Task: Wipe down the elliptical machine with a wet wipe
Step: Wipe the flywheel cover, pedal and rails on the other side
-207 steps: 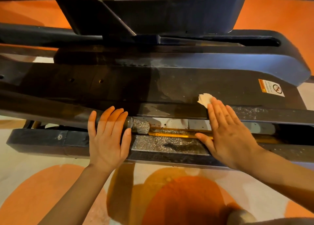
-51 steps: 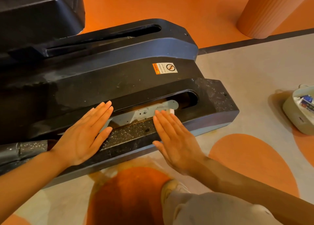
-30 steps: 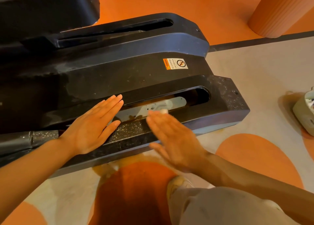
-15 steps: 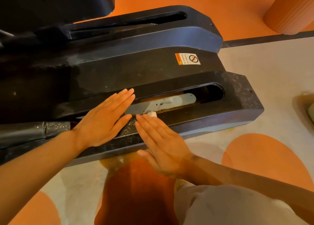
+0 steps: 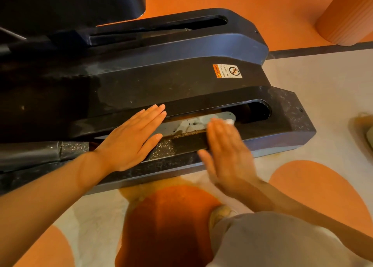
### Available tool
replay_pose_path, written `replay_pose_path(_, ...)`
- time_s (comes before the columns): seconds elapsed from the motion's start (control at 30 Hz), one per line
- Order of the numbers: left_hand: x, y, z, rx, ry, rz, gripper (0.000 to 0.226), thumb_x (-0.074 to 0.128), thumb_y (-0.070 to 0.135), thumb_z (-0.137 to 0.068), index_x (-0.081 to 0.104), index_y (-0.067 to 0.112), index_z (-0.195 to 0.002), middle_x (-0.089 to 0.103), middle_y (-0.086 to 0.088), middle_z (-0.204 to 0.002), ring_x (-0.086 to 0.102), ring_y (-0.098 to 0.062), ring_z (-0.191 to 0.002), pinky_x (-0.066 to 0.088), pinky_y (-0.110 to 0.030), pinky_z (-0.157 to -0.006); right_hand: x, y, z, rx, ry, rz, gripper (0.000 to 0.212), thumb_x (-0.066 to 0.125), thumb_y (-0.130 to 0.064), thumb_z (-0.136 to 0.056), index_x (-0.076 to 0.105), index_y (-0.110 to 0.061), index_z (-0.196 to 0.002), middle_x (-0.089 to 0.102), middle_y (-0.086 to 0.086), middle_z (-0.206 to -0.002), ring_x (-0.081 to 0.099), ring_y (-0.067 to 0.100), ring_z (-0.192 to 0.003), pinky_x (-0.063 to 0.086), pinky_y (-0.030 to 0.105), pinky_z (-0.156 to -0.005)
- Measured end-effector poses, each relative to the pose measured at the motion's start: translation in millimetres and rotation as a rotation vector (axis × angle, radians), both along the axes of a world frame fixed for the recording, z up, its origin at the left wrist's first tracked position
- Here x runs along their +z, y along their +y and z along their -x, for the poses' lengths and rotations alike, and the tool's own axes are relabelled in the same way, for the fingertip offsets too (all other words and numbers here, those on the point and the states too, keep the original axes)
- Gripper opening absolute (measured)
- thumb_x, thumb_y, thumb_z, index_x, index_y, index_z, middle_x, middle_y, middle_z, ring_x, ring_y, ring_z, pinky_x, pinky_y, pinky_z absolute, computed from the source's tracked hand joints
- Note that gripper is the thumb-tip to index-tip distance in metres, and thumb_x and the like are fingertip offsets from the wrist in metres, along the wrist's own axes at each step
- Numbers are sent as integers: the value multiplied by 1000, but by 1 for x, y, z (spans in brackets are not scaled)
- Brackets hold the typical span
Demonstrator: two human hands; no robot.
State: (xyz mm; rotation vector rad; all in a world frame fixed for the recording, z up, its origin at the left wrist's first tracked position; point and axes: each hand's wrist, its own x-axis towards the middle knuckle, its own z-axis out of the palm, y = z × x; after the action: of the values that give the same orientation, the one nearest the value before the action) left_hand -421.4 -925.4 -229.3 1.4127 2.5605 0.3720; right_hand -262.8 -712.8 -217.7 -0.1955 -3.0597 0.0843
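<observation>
On the near rail of the elliptical machine (image 5: 181, 85), the left hand (image 5: 131, 141) is laid flat, fingers straight, nothing held. A white wet wipe (image 5: 229, 121) is pressed under the right hand's (image 5: 226, 151) straight fingertips — blurred — beside the rail's slot.

Single head-worn wide-angle view, looking forward and down — close above the elliptical machine's base (image 5: 181, 85), floor beyond

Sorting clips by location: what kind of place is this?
Probably a gym: a black elliptical base with a "no stepping" warning sticker, on patterned orange and grey floor beside an orange column.
</observation>
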Motion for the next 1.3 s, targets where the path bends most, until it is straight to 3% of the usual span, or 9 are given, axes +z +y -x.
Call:
replay_pose_path(0.07, 1, -2, 2, -10, -22, -7, 67, 8, 62, -97, 6, 29, -155, 0, 13, -163, -8, 5, -147, -7, -13, -116, -3, -28, 13, 220, -12, -16, 67, 27, -48, -96, 49, -1, -138, 49, 20, -143, 46, 32, -133, 27, 46, -110)
replay_pose_path(0.2, 7, -10, 9, -33, -14, 4, 65, 10, 61, -98, 12, 29, -154, 8, 10, -163, 0, 2, -149, -1, -15, -118, -3, -37, 19, 484, -85, 41, 62, 22, -42, -102, 35, -2, -147, 30, 16, -156, 26, 26, -145, 18, 42, -119)
replay_pose_path(0.3, 14, -15, 6, -33, 29, 7, 63, 16, 57, -99, 17, 27, -154, 14, 9, -162, 6, -2, -150, 7, -23, -121, 10, -15, 16, 504, -162, 218, 59, 21, -43, -101, 22, -15, -153, 14, -1, -161, 4, 6, -146, -3, 23, -116)
replay_pose_path(0.43, 22, -44, -9, -63, 135, 4, 58, 27, 45, -104, 34, 13, -152, 27, -1, -161, 18, -12, -151, 12, -31, -124, 1, -3, 4, 395, -81, 86, 59, 23, -42, -101, 29, -9, -149, 31, 10, -156, 23, 20, -144, 14, 36, -120)
replay_pose_path(0.57, 15, -90, -41, 112, 190, 9, 57, 28, 42, -105, 36, 8, -150, 32, -9, -158, 25, -20, -149, 15, -39, -123, -10, -17, 3, 289, -91, -63, 72, 7, -51, -101, 33, -2, -147, 35, 18, -153, 31, 32, -141, 21, 47, -114)
replay_pose_path(0.73, -6, -136, -81, 361, 175, -6, 59, 29, 41, -103, 32, 7, -152, 28, -10, -160, 20, -19, -151, 13, -40, -123, -12, -57, 34, 408, -56, -126, 76, 24, -53, -94, 42, 4, -140, 44, 25, -145, 42, 36, -136, 27, 49, -111)
replay_pose_path(0.97, -34, -169, -110, 620, 195, -57, 59, 26, 38, -104, 29, 4, -152, 27, -10, -160, 15, -17, -151, 6, -36, -125, -19, -125, 65, 649, -74, -250, 78, 22, -55, -96, 21, 4, -147, 28, 26, -153, 26, 37, -144, 16, 45, -118)
replay_pose_path(1.1, -40, -175, -107, 774, 226, -119, 59, 32, 32, -101, 30, 1, -151, 25, -12, -161, 15, -19, -152, 7, -38, -125, -20, -112, 67, 771, -51, -195, 72, 20, -48, -98, 28, 2, -149, 27, 22, -155, 25, 33, -146, 17, 42, -119)
replay_pose_path(1.3, -49, -204, -107, 977, 249, -143, 59, 28, 33, -103, 31, -1, -151, 25, -15, -161, 18, -26, -151, 11, -45, -124, -17, -62, 42, 604, -25, -133, 71, 21, -50, -100, 23, -1, -150, 25, 21, -156, 18, 31, -146, 14, 40, -121)
